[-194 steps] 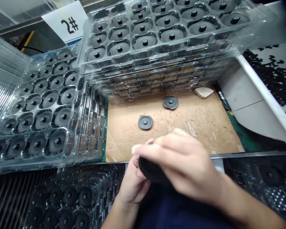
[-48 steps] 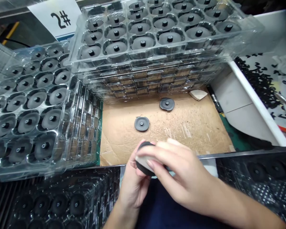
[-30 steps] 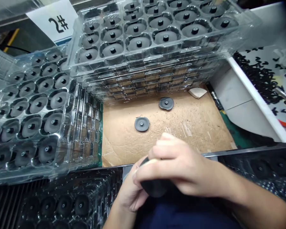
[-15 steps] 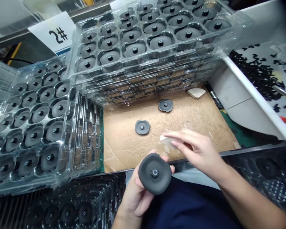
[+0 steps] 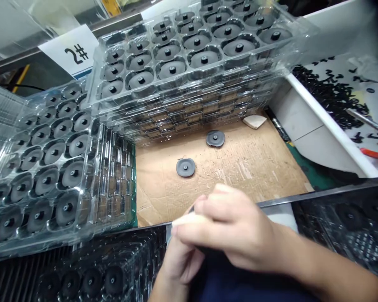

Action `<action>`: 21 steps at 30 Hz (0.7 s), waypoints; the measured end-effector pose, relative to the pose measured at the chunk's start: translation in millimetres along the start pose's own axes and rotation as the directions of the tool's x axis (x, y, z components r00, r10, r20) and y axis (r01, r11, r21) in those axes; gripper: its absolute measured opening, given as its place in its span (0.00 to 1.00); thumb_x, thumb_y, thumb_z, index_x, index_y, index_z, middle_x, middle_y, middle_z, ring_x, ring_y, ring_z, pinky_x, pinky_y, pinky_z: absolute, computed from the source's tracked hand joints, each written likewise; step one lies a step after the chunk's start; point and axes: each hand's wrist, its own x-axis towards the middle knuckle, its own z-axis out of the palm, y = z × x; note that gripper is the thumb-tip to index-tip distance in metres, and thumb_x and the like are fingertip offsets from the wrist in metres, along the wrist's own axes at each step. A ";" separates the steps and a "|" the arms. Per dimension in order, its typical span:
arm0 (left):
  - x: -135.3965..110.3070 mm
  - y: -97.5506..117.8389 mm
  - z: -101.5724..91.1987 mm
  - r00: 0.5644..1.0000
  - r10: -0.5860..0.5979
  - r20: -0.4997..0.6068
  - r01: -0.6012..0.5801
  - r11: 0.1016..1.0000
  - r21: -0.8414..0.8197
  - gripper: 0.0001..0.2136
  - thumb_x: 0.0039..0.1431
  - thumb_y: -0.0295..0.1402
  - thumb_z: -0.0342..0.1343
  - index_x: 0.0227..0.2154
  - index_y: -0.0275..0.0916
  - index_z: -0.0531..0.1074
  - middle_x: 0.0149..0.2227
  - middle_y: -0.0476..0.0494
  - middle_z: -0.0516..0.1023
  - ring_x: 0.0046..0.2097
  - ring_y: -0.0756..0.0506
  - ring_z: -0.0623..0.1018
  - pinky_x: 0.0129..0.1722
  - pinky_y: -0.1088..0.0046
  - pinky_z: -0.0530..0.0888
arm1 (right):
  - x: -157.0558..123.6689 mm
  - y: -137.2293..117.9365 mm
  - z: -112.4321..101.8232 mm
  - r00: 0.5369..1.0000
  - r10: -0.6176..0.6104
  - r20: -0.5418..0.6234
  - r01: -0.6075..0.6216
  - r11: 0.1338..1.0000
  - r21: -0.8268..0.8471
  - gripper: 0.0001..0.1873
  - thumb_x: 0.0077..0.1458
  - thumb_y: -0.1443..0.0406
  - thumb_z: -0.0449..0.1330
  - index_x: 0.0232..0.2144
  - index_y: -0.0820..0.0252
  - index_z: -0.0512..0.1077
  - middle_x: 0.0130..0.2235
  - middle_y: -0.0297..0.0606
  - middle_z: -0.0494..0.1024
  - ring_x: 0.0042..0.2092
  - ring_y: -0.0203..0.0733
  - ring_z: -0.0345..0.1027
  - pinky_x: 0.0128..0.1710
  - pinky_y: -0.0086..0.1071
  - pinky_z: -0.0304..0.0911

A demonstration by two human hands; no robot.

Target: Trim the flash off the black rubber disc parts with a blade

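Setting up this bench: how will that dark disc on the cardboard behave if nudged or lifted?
The disc looks matte and rubbery, so it likely grips the cardboard rather than slides. Lying flat, it probably won't roll or tip. Its slightly wavy rim hints at flexibility, not fragility.

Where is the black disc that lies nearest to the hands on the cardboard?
In the head view, the black disc lies on the left part of the cardboard sheet, right of the clear tray and up and left of the right hand.
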 end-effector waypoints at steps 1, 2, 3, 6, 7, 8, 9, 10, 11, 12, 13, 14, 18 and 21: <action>-1.0 0.0 -1.3 1.000 0.022 -0.012 -0.022 1.000 -0.022 0.25 0.38 0.44 0.67 0.44 0.48 0.75 0.44 0.48 0.79 0.48 0.42 0.77 0.46 0.71 0.74 | 1.3 6.7 2.1 0.999 0.036 0.009 -0.036 0.999 0.005 0.16 0.62 0.67 0.47 0.39 0.58 0.75 0.27 0.34 0.75 0.30 0.35 0.64 0.32 0.32 0.55; -2.6 0.8 -2.6 0.999 0.042 -0.009 -0.042 0.997 -0.062 0.26 0.37 0.44 0.67 0.44 0.49 0.74 0.45 0.49 0.79 0.47 0.42 0.77 0.46 0.72 0.74 | -0.3 16.1 4.5 0.991 0.131 0.011 -0.132 0.991 0.019 0.15 0.61 0.68 0.48 0.38 0.59 0.76 0.29 0.36 0.75 0.31 0.36 0.65 0.32 0.32 0.56; -4.8 2.3 -3.8 0.998 0.058 -0.010 -0.059 0.993 -0.102 0.26 0.36 0.45 0.67 0.43 0.50 0.75 0.45 0.50 0.80 0.47 0.43 0.77 0.46 0.72 0.74 | -4.5 26.7 7.0 0.966 0.257 0.015 -0.258 0.965 0.038 0.14 0.60 0.68 0.50 0.39 0.60 0.76 0.32 0.37 0.76 0.33 0.36 0.65 0.33 0.31 0.57; -12.5 7.6 -5.8 0.997 0.075 -0.012 -0.076 0.982 -0.170 0.26 0.33 0.45 0.68 0.41 0.52 0.76 0.44 0.52 0.80 0.46 0.42 0.78 0.50 0.70 0.71 | -28.4 52.1 17.7 0.861 0.502 0.081 -0.508 0.856 0.091 0.13 0.59 0.68 0.52 0.42 0.57 0.75 0.34 0.37 0.76 0.33 0.36 0.66 0.33 0.30 0.59; -14.4 8.7 -6.0 0.997 0.078 -0.013 -0.079 0.982 -0.172 0.25 0.32 0.44 0.68 0.40 0.52 0.76 0.44 0.53 0.81 0.46 0.43 0.78 0.50 0.70 0.71 | -38.1 55.9 23.1 0.845 0.522 0.118 -0.533 0.840 0.101 0.13 0.58 0.67 0.52 0.43 0.57 0.75 0.33 0.36 0.76 0.33 0.36 0.67 0.33 0.29 0.60; -15.6 9.2 -5.9 0.996 0.084 -0.014 -0.085 0.983 -0.163 0.25 0.32 0.43 0.68 0.40 0.52 0.76 0.44 0.53 0.81 0.46 0.43 0.78 0.50 0.70 0.71 | -47.7 57.4 29.5 0.836 0.526 0.153 -0.544 0.832 0.109 0.13 0.58 0.67 0.52 0.42 0.56 0.75 0.33 0.36 0.77 0.33 0.36 0.67 0.33 0.29 0.61; -16.1 9.1 -5.9 0.996 0.092 -0.010 -0.093 0.984 -0.154 0.26 0.31 0.43 0.69 0.40 0.52 0.76 0.44 0.53 0.81 0.46 0.44 0.78 0.50 0.71 0.70 | -56.7 57.1 36.4 0.831 0.524 0.185 -0.549 0.828 0.116 0.13 0.58 0.67 0.53 0.42 0.57 0.75 0.33 0.37 0.77 0.33 0.36 0.68 0.33 0.29 0.61; -15.9 8.5 -5.8 0.995 0.099 -0.003 -0.098 0.985 -0.143 0.26 0.31 0.44 0.69 0.40 0.52 0.76 0.44 0.52 0.80 0.46 0.44 0.78 0.51 0.71 0.70 | -64.7 55.9 43.5 0.822 0.526 0.216 -0.558 0.821 0.122 0.13 0.58 0.67 0.53 0.42 0.57 0.75 0.33 0.37 0.78 0.32 0.37 0.69 0.33 0.29 0.62; -15.2 7.7 -5.8 0.995 0.104 0.010 -0.101 0.986 -0.135 0.26 0.31 0.44 0.69 0.41 0.52 0.76 0.44 0.52 0.80 0.46 0.45 0.78 0.51 0.71 0.69 | -71.4 54.5 50.1 0.813 0.531 0.240 -0.568 0.814 0.124 0.13 0.57 0.67 0.54 0.41 0.58 0.76 0.33 0.38 0.78 0.32 0.37 0.69 0.33 0.29 0.63; -14.3 6.7 -5.7 0.993 0.113 0.033 -0.107 0.986 -0.130 0.26 0.32 0.44 0.69 0.41 0.52 0.76 0.44 0.52 0.80 0.46 0.46 0.78 0.51 0.72 0.69 | -76.6 53.3 55.8 0.804 0.536 0.256 -0.577 0.807 0.123 0.13 0.57 0.67 0.54 0.41 0.58 0.76 0.33 0.38 0.78 0.32 0.38 0.70 0.33 0.29 0.63; -13.5 6.0 -5.5 0.991 0.123 0.059 -0.115 0.985 -0.127 0.26 0.32 0.43 0.69 0.41 0.52 0.76 0.44 0.52 0.80 0.46 0.46 0.78 0.50 0.72 0.69 | -80.3 52.9 60.2 0.797 0.542 0.266 -0.585 0.802 0.121 0.13 0.57 0.67 0.54 0.42 0.58 0.76 0.33 0.39 0.78 0.33 0.39 0.70 0.34 0.30 0.63; -12.8 5.7 -5.1 0.989 0.128 0.079 -0.118 0.985 -0.123 0.26 0.32 0.42 0.69 0.41 0.52 0.76 0.44 0.52 0.80 0.45 0.46 0.78 0.49 0.72 0.70 | -82.8 53.2 63.1 0.792 0.548 0.271 -0.592 0.797 0.118 0.13 0.57 0.66 0.54 0.42 0.58 0.75 0.34 0.39 0.78 0.34 0.39 0.70 0.34 0.31 0.63; -13.6 7.8 -2.5 0.992 0.089 0.092 -0.079 0.991 -0.106 0.25 0.34 0.40 0.69 0.42 0.52 0.75 0.44 0.53 0.80 0.46 0.47 0.77 0.49 0.74 0.70 | -84.3 57.6 64.0 0.774 0.565 0.286 -0.613 0.781 0.118 0.15 0.58 0.66 0.52 0.45 0.56 0.74 0.37 0.40 0.78 0.37 0.41 0.70 0.37 0.32 0.63; -15.6 9.5 -1.7 0.993 0.046 0.108 -0.033 0.992 -0.119 0.26 0.34 0.43 0.68 0.42 0.51 0.75 0.43 0.52 0.80 0.45 0.44 0.78 0.46 0.72 0.72 | -81.6 57.7 62.6 0.769 0.570 0.288 -0.620 0.776 0.119 0.15 0.59 0.65 0.51 0.45 0.57 0.74 0.36 0.41 0.77 0.35 0.41 0.70 0.35 0.32 0.63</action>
